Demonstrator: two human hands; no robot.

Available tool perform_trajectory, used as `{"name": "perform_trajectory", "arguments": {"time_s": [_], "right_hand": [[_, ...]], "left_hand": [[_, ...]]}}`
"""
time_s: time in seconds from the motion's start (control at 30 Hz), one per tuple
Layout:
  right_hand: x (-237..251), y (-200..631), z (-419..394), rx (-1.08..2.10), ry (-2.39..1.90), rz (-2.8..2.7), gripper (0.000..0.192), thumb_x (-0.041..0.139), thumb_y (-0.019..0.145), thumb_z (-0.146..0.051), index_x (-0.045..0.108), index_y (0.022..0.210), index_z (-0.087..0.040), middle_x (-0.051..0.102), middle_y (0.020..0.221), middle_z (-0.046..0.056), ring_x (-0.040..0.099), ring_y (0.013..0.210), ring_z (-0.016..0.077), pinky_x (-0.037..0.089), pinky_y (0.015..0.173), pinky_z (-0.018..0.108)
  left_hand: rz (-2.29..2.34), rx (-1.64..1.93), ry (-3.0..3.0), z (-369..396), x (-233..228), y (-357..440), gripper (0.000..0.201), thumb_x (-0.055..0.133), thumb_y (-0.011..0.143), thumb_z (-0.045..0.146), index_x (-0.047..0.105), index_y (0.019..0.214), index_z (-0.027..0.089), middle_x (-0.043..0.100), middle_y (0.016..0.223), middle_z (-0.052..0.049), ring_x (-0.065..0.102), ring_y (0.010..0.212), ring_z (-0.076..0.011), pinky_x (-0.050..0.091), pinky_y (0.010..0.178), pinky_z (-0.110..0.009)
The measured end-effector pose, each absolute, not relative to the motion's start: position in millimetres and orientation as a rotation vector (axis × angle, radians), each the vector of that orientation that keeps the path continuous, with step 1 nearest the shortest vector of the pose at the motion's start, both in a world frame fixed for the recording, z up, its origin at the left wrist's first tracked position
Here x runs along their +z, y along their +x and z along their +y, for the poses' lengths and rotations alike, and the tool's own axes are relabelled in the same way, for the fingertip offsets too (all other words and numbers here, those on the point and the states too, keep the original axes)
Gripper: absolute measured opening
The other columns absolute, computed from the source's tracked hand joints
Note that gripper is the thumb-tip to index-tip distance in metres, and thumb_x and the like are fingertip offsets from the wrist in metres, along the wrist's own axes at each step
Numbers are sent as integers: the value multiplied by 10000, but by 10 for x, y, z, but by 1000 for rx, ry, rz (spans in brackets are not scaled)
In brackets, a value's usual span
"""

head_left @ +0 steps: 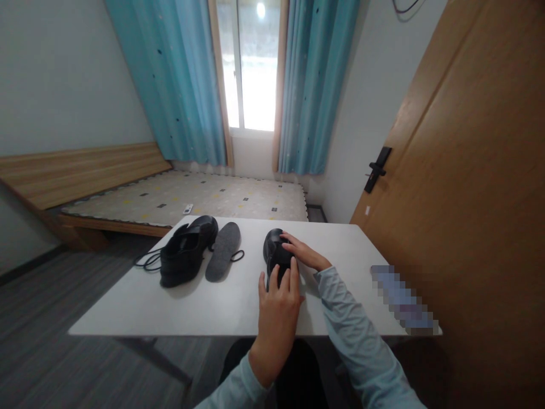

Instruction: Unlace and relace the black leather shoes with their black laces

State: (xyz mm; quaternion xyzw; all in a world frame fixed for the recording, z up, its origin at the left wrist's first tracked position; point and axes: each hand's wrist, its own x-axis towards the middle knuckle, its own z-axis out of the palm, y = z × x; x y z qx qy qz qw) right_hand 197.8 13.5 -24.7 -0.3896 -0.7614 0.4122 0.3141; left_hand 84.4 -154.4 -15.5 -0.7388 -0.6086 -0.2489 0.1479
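Note:
A black shoe [275,250] lies on the white table [204,307], toe pointing away from me. My left hand [279,304] rests over its heel end with fingers spread on it. My right hand [304,253] lies on the shoe's right side near the toe. Further left sits a second black shoe [187,255] with loose black laces [147,262] trailing off its left. A grey insole [222,258] lies flat beside that shoe, between the two shoes.
A blurred bluish object [402,298] lies at the table's right edge. A wooden door [468,187] with a black handle [377,168] stands close on the right. Behind the table are a bed [191,196], blue curtains [187,85] and a window [251,62].

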Motion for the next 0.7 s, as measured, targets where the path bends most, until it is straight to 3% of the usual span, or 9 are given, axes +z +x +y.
{"name": "perform_trajectory", "arguments": {"time_s": [0.13,0.37,0.5,0.7], "right_hand": [[-234,1976,118,1057,-1036,-2004,543,551,813,-504,527,1280,-228,367,1471,50,294,1373,233,145,1161,413],[-221,1978,109,943,-1027,-1992,481,520,826,-533,602,1177,-214,487,1383,70,417,1297,219,248,1124,394],[-210,1996,154,705,-1029,-1903,405,432,887,-477,661,1034,-179,655,1140,87,574,1104,202,393,1006,366],[-218,2052,230,481,-1201,-1749,203,514,826,-277,676,861,-161,709,868,72,657,769,181,500,749,306]], "left_hand": [[-1820,-695,-2096,-1518,-164,887,561,616,793,139,458,1332,149,643,955,-90,534,1098,-281,503,860,-410],[-1864,-748,-2210,-1472,-130,808,357,638,786,147,584,1138,173,643,913,-62,536,996,-249,533,769,-347],[-1883,-833,-2244,-1460,-127,719,432,689,746,167,557,1156,210,649,950,-37,513,1030,-236,534,749,-318],[-1853,-913,-2299,-1409,-86,599,410,677,744,126,564,1127,221,654,981,-31,502,1064,-231,528,747,-309]]}}
